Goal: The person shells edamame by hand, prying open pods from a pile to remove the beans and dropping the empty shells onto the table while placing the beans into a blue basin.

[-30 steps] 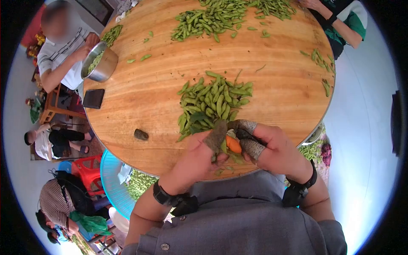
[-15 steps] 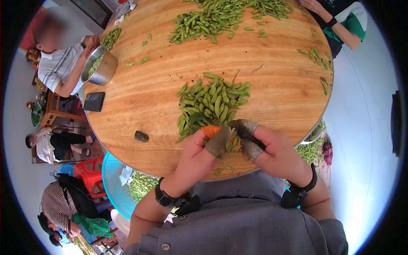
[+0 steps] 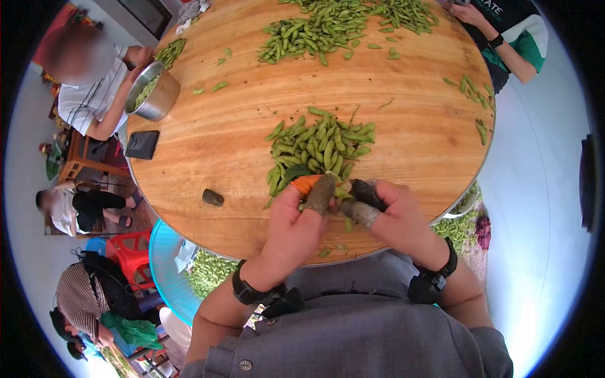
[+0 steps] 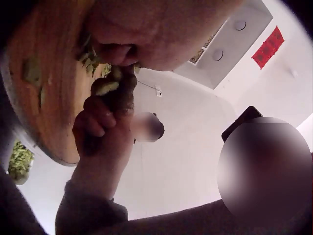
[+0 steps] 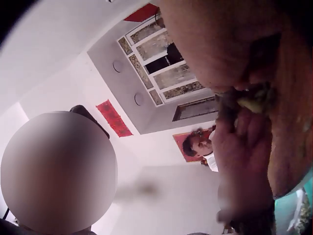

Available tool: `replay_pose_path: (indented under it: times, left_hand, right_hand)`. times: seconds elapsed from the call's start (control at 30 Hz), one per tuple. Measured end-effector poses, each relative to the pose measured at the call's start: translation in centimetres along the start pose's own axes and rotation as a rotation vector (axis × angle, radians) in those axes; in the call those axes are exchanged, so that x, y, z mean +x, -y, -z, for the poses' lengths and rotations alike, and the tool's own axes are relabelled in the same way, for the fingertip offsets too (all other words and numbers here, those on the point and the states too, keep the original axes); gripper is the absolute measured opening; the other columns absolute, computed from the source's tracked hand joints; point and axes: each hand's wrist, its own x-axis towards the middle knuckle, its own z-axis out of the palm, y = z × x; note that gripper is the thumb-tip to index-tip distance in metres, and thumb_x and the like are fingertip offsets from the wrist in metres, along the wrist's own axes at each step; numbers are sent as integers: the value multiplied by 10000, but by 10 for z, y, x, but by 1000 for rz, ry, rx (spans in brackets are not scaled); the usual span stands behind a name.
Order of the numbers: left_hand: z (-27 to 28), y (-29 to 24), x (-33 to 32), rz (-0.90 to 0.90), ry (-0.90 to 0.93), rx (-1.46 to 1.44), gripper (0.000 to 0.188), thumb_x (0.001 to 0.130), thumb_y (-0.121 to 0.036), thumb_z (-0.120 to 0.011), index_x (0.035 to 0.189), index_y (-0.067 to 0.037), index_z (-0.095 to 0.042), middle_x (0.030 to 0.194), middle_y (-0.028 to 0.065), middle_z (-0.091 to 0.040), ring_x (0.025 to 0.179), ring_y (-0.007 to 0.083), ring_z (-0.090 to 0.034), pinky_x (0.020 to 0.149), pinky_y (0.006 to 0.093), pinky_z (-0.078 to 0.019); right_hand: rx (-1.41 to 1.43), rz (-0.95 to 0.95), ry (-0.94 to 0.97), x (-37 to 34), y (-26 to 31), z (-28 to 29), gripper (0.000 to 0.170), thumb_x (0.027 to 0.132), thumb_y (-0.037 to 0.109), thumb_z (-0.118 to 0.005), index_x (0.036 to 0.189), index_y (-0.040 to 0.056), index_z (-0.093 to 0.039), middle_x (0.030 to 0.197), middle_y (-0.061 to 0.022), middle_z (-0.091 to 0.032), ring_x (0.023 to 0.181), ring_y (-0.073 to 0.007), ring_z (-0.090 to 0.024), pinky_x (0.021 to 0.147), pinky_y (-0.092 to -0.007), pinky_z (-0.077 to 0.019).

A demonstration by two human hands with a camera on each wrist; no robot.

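hands, head view: left hand (image 3: 287,217) and right hand (image 3: 403,220) sit close together near the six o'clock edge of the counter (image 3: 239,138), thumbs inward, seemingly pinching one green pod.
pod (image 3: 342,192): between the fingertips, partly covered.
pile (image 3: 321,142): on the counter at twelve o'clock from the hands; a larger heap (image 3: 315,31) lies farther at twelve, a steel pot (image 3: 167,94) at ten.
step: judged from the grip, working the pod open.
next move: probably calls for firm, opposed thumb pressure without letting the contents drop.
left wrist view: right hand curled round the pale pod, counter at ten o'clock.
right wrist view: left hand curled on it too, counter at three; whether the pod has split, cannot tell.
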Motion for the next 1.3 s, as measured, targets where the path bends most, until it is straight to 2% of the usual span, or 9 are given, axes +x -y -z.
replay_pose_path:
  times: [0.1, 0.3, 0.37, 0.57, 0.87, 1.0, 1.07, 1.2, 1.3]
  left_hand:
    - [9, 1, -1, -62, 56, 213, 259, 801, 44, -406, 1015, -2, -545, 821, 23, -571, 672, 71, -507, 570, 201, -415]
    - [13, -7, -11, 42, 79, 89, 289, 783, 48, -434, 1049, 6, -539, 872, 30, -581, 772, 90, -532, 665, 221, -436]
    - [16, -11, -6, -203, 282, 479, 315, 760, 63, -431, 1045, 0, -547, 884, 21, -579, 787, 83, -531, 667, 231, -437]
    - [23, -5, -3, -139, 519, 474, 171, 810, -24, -544, 978, -12, -573, 844, 6, -569, 754, 64, -511, 646, 213, -427]
    - [20, -19, -6, 80, 453, 333, 122, 825, -68, -597, 935, -17, -580, 770, -15, -553, 703, 53, -513, 600, 212, -433]
    - [24, -20, -5, -58, 525, 430, 138, 844, -92, -583, 959, -17, -587, 752, -22, -551, 703, 49, -520, 608, 211, -441]
    - [22, -20, -7, 121, 413, 251, 147, 852, -100, -572, 975, -24, -599, 746, -31, -552, 689, 45, -520, 601, 211, -440]
    - [23, -19, -5, 87, 422, 278, 167, 854, -124, -571, 992, -36, -603, 745, -38, -559, 653, 39, -507, 577, 205, -425]
    - [29, -21, -3, 254, 398, 371, 194, 854, -145, -569, 1013, -37, -592, 760, -35, -572, 635, 43, -495, 565, 196, -410]
  right_hand:
    - [368, 9, -27, -1, 3, 1, 184, 771, 141, -646, 886, 10, -586, 667, 3, -526, 635, -40, -429, 538, -233, -392]
    - [21, 190, -37, -4, 2, 19, 111, 735, 46, -587, 837, 3, -573, 625, -58, -501, 592, -84, -439, 516, -251, -378]
    - [-242, 241, 73, -6, 9, 27, 103, 696, 42, -576, 782, 1, -539, 593, -99, -452, 534, -153, -424, 494, -286, -367]
    - [-324, 455, 1, 1, 11, 21, 133, 647, 63, -599, 703, 16, -488, 603, -131, -455, 553, -300, -479, 492, -364, -384]
    - [-483, 587, 86, 2, 13, 22, 135, 627, 14, -623, 735, 36, -544, 660, -106, -498, 605, -310, -517, 517, -371, -408]
    - [-469, 564, 116, 0, 13, 24, 134, 629, 14, -616, 736, 37, -538, 659, -104, -490, 599, -304, -512, 513, -374, -405]
    - [-508, 561, 166, 0, 14, 27, 135, 627, 10, -610, 738, 39, -539, 662, -102, -492, 601, -306, -515, 516, -370, -408]
    - [-528, 543, 174, 3, 10, 27, 123, 637, 25, -615, 735, 43, -542, 657, -101, -492, 602, -308, -516, 520, -365, -408]
    - [-406, 534, 176, 4, 4, 27, 169, 589, 77, -568, 737, 44, -493, 673, -120, -481, 654, -343, -517, 553, -410, -420]
